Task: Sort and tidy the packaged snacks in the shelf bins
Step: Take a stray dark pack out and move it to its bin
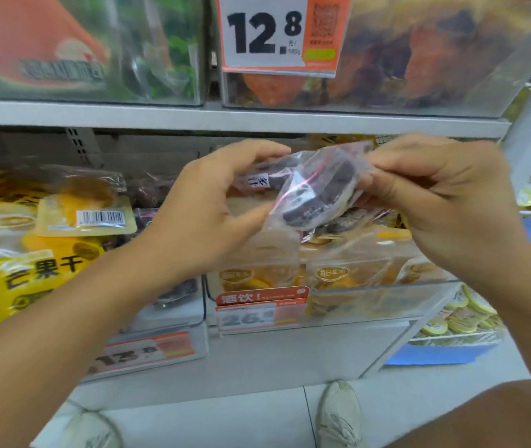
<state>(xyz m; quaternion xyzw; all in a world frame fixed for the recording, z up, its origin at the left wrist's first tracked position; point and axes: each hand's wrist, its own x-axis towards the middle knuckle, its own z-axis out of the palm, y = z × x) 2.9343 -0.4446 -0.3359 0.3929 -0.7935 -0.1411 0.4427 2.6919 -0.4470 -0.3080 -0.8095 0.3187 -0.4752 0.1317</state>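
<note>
Both my hands hold up a clear plastic snack pack [314, 192] with dark pieces inside and a thin red line across it. My left hand [206, 208] curls its fingers round the pack's left end, thumb below and fingers on top. My right hand [442, 202] pinches the pack's right edge between thumb and fingers. The pack hangs in the air in front of the middle shelf, above a clear bin [387, 302] filled with yellow-orange dried fruit packs. A second clear bin [173, 318] to the left holds yellow mango packs [41, 270] and dark snack packs.
The upper shelf [225, 119] carries more clear bins and a 12.8 price tag [277, 33]. Price labels hang on the lower bin fronts. At the right, a wire rack [458, 321] holds round yellow packs. My shoes [338, 412] stand on the pale floor below.
</note>
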